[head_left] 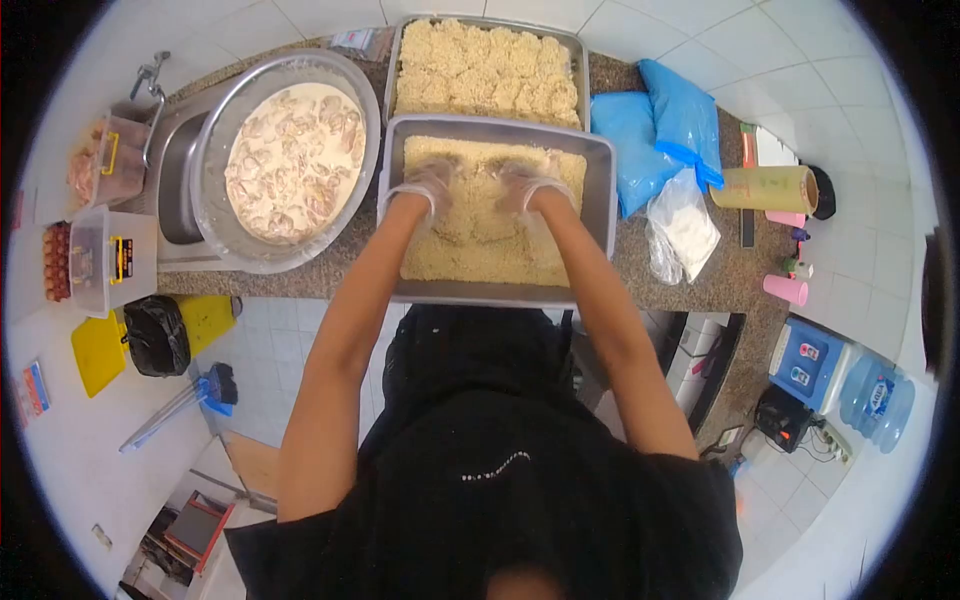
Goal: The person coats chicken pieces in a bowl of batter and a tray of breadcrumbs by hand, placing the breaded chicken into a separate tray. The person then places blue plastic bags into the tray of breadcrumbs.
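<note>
A grey rectangular tub (603,215) holds a bed of pale yellow crumbs (485,262). Both hands wear clear plastic gloves and are sunk partly into the crumbs. My left hand (430,182) is in the upper left of the tub, my right hand (525,186) in the upper right, a short gap between them. Crumbs cover the fingers of both, so their pose and anything under them are hidden. Behind the tub, a tray (392,75) carries rows of crumb-coated pieces (485,70). To the left, a large metal bowl (208,215) contains raw meat pieces in whitish liquid (295,165).
Blue bags (625,140) and a clear bag of white powder (688,232) lie right of the tub. Farther right are a yellowish roll (765,188) and a pink cup (786,290). A sink (180,190) and plastic containers (135,265) stand at left.
</note>
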`<act>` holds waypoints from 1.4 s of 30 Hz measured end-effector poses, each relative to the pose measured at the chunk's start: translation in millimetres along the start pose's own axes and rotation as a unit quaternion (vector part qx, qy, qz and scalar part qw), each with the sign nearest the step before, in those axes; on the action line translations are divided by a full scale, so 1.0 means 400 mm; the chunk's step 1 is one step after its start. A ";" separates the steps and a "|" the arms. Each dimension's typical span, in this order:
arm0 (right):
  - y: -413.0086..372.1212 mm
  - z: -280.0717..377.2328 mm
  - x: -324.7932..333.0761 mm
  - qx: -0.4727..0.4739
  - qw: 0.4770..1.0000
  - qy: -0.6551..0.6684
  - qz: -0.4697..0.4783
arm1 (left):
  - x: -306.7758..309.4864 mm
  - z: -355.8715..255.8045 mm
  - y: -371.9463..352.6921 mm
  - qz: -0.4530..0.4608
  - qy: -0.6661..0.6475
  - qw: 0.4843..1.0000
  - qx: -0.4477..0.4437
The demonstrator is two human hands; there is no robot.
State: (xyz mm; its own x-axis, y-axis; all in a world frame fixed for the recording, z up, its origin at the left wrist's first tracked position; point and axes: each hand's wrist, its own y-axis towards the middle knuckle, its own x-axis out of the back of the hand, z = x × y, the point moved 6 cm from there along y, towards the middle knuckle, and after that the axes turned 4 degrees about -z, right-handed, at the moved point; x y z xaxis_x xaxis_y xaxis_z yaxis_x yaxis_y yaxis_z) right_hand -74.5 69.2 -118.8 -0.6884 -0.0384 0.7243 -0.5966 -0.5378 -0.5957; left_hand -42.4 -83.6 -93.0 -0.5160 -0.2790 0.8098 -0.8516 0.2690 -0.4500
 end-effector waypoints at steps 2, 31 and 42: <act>-0.046 0.022 0.024 0.000 1.000 0.031 -0.002 | -0.048 0.039 0.032 0.016 0.068 0.998 -0.005; -0.044 0.098 -0.044 -0.059 0.978 -0.080 -0.186 | -0.133 -0.033 -0.013 0.005 -0.046 0.994 0.101; -0.052 -0.006 0.017 -0.048 0.997 -0.054 0.021 | -0.039 0.043 0.007 0.012 -0.037 0.995 0.095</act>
State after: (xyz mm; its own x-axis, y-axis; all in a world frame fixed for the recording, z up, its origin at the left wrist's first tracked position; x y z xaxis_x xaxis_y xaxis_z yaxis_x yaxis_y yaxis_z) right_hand -67.8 82.3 -102.5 -0.6686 -0.1528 0.7278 -0.6082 -0.4509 -0.6533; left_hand -38.2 -94.5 -113.6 -0.5360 -0.3434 0.7712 -0.8372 0.0990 -0.5378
